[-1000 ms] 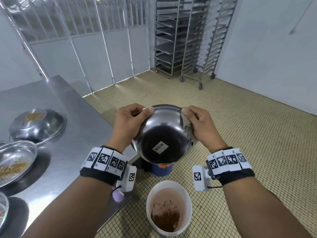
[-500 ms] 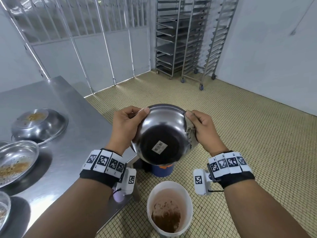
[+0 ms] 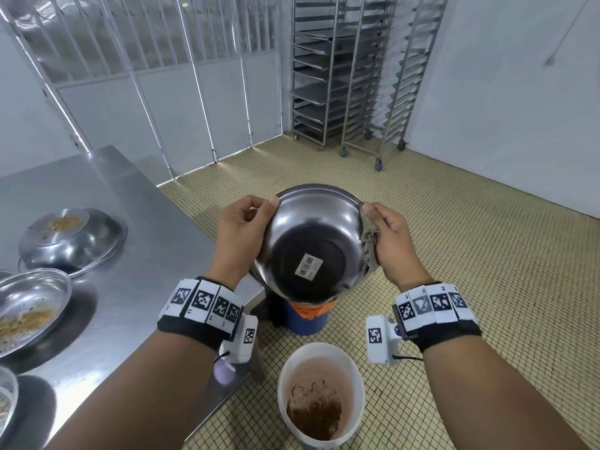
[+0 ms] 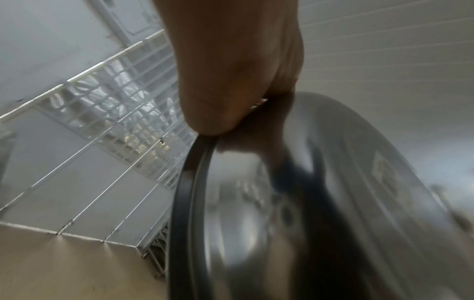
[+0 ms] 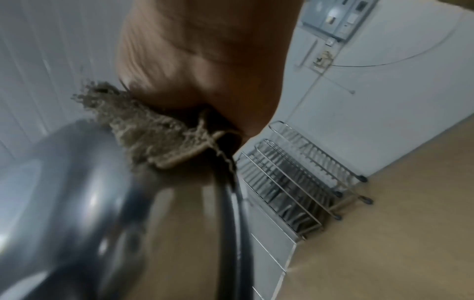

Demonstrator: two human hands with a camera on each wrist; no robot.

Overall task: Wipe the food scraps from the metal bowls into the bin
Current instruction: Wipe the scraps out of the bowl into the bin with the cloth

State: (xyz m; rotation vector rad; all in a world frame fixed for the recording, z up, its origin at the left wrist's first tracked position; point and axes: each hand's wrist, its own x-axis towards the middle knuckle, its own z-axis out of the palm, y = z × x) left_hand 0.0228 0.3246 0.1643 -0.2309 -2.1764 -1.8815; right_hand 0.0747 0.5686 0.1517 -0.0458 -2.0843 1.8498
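Bowl (image 3: 313, 245) tipped above the bin (image 3: 319, 393) so scraps drop in.
Left hand (image 3: 238, 237) grips its rim; right hand (image 3: 391, 241) pinches a cloth (image 3: 370, 246) against it.

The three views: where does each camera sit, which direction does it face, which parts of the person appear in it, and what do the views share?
Head: worn on the head, facing forward and down; shows both forearms, the left hand, the right hand, the metal bowl and the white bin.
Left wrist: looks along the left hand, which grips the bowl's rim.
Right wrist: looks along the right hand, which holds a cloth on the rim.
Shared: all three show the bowl.
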